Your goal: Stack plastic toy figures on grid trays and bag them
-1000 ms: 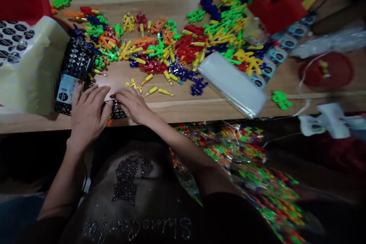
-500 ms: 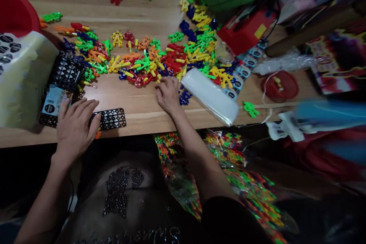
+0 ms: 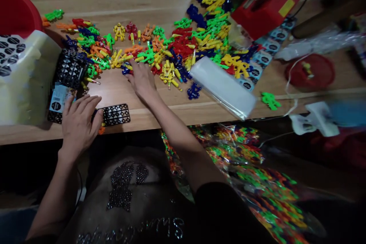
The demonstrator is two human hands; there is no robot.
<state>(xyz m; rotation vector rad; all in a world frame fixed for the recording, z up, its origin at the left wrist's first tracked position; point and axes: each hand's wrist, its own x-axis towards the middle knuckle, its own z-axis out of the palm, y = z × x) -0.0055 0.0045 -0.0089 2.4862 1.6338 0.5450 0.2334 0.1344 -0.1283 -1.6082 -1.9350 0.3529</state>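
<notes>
Black plastic lattice strip (image 3: pixel 116 115) is touched by the left hand (image 3: pixel 80 122), fingers together, near the table's (image 3: pixel 114 97) front edge, while the right hand (image 3: pixel 141 82) is laid fingers-spread on coloured plastic pieces (image 3: pixel 148 56).

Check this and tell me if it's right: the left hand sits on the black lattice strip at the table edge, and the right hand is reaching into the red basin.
Wrong on one point: the right hand isn't in the red basin. The head view shows it at the edge of the pile of coloured plastic pieces. The left hand does sit on the black lattice strip at the table edge.
</notes>
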